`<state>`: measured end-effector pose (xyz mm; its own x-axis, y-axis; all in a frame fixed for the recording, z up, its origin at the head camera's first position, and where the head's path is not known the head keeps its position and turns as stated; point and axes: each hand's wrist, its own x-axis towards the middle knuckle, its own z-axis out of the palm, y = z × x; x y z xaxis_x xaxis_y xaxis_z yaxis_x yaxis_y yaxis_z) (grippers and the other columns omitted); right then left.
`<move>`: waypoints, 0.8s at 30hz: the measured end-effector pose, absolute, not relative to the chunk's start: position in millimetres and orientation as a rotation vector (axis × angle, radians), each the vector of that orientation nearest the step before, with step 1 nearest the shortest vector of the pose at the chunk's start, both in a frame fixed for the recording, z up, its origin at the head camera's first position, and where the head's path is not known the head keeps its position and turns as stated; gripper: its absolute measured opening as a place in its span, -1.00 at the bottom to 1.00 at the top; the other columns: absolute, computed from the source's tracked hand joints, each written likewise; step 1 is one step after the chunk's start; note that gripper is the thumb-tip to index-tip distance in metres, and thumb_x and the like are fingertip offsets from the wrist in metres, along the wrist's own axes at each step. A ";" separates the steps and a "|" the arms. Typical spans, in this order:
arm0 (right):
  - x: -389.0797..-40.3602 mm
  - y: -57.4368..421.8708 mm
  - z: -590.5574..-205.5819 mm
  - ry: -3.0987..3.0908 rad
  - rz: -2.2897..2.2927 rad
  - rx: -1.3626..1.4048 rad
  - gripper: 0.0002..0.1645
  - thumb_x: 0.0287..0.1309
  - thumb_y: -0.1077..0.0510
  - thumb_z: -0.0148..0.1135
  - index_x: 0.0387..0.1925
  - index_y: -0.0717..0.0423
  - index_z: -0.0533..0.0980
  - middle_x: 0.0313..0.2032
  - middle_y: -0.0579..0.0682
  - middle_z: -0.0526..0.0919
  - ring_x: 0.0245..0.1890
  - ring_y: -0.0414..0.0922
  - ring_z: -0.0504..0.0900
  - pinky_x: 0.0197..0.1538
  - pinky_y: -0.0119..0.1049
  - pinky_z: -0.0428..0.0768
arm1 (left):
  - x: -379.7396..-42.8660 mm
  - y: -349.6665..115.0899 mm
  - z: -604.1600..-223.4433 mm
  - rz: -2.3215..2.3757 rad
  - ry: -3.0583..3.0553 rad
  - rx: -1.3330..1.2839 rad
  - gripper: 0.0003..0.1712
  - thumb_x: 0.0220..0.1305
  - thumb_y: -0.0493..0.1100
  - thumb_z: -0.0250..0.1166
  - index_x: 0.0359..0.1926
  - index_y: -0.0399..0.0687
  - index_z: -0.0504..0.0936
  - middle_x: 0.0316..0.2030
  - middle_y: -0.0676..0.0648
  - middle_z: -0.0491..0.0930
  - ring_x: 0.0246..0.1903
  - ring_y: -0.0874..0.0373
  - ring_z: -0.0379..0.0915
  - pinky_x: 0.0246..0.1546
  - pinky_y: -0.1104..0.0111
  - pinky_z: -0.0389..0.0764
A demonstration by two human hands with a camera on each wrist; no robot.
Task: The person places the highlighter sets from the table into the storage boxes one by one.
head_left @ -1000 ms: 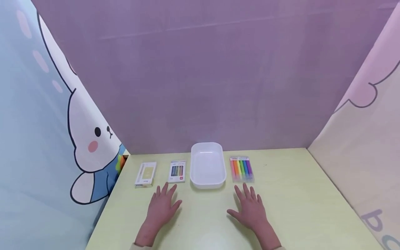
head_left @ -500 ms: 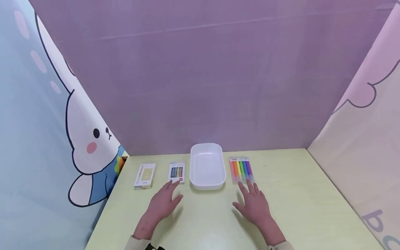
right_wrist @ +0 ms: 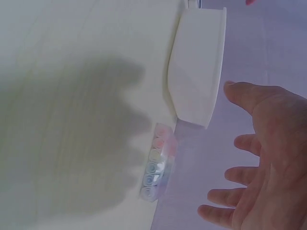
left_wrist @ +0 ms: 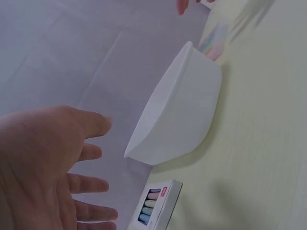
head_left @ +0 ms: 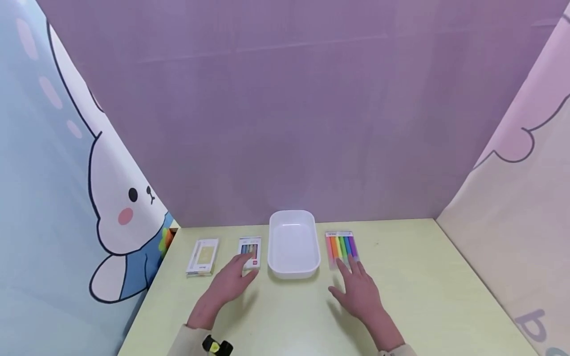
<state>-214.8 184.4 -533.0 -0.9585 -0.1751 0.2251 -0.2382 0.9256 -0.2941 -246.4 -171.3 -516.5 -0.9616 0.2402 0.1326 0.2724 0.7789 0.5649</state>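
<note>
My left hand (head_left: pixel 229 281) hovers over the table with fingers spread, its index fingertip overlapping a small white box (head_left: pixel 243 244) in the head view. Through that box's window, pastel sticks show; in the left wrist view the box (left_wrist: pixel 166 206) lies below the fingers, apart from them. My right hand (head_left: pixel 360 292), also spread and holding nothing, reaches to the lower end of a clear pack of rainbow-coloured markers (head_left: pixel 340 243). In the right wrist view a gap separates the fingers from the pack (right_wrist: pixel 157 163). Between both hands stands a white plastic tray (head_left: pixel 294 273).
A flat white box with a yellow panel (head_left: pixel 202 257) lies at the far left of the pale table (head_left: pixel 427 296). Behind the table hangs a purple cloth (head_left: pixel 285 123), with printed curtains at both sides. A dark strap (head_left: pixel 217 346) circles my left wrist.
Both hands have moved slightly forward: the left toward the small box of sticks, the right over the lower end of the marker pack. The head view has tilted up slightly.
</note>
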 end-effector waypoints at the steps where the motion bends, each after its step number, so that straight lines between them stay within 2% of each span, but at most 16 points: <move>1: -214.7 183.6 -532.4 -2.891 0.467 0.317 -0.06 0.05 -0.22 0.36 0.38 0.09 0.30 0.37 0.33 0.20 0.30 0.36 0.22 0.08 0.30 0.39 | -249.1 -170.7 -517.9 -0.986 -2.900 -0.429 -0.39 0.38 0.00 0.20 0.35 -0.18 0.37 0.28 -0.21 0.38 0.25 -0.13 0.29 0.17 -0.02 0.35; 5: -218.0 180.5 -528.1 -2.883 0.471 0.319 -0.06 0.06 -0.23 0.35 0.38 0.09 0.30 0.37 0.33 0.20 0.31 0.35 0.21 0.07 0.29 0.40 | -265.6 -165.7 -519.0 -1.276 -2.857 -0.417 -0.35 0.42 -0.01 0.15 0.39 -0.24 0.28 0.26 -0.30 0.37 0.22 -0.23 0.31 0.18 -0.05 0.34; 10: -220.1 178.0 -523.4 -2.876 0.499 0.321 -0.07 0.06 -0.19 0.37 0.38 0.11 0.30 0.36 0.35 0.20 0.30 0.37 0.21 0.03 0.30 0.42 | -287.0 -158.8 -517.1 -1.593 -2.793 -0.278 -0.32 0.43 0.06 0.12 0.43 -0.15 0.23 0.22 -0.36 0.39 0.05 -0.25 0.47 0.02 -0.01 0.48; 15: -216.6 176.5 -526.0 -2.884 0.523 0.319 -0.08 0.06 -0.15 0.38 0.38 0.11 0.30 0.36 0.34 0.19 0.32 0.34 0.19 0.02 0.30 0.43 | -298.6 -154.0 -518.0 -1.823 -2.706 -0.167 -0.39 0.45 -0.10 0.11 0.41 -0.20 0.23 0.14 -0.36 0.43 -0.08 -0.24 0.52 -0.11 0.04 0.57; 19: -213.1 175.6 -529.6 -2.871 0.541 0.319 -0.09 0.05 -0.12 0.40 0.37 0.12 0.31 0.36 0.36 0.20 0.32 0.35 0.19 0.02 0.30 0.43 | -304.8 -150.8 -519.4 -1.972 -2.639 -0.066 -0.38 0.45 -0.11 0.10 0.42 -0.20 0.20 0.08 -0.34 0.46 -0.04 -0.30 0.46 -0.11 -0.02 0.57; 24: -212.3 175.9 -532.3 -2.883 0.553 0.296 -0.10 0.08 -0.12 0.38 0.39 0.08 0.29 0.37 0.34 0.19 0.30 0.36 0.21 0.02 0.33 0.41 | -314.4 -146.8 -521.1 -1.992 -2.653 0.009 -0.33 0.45 -0.02 0.09 0.45 -0.15 0.15 0.16 -0.38 0.40 0.04 -0.38 0.43 -0.06 -0.06 0.54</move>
<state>-212.3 175.9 -532.3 -0.9619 -0.1584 0.2227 -0.2295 0.9106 -0.3437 -314.4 -146.8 -521.1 -0.9846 0.1007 -0.1429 -0.1091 0.2846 0.9524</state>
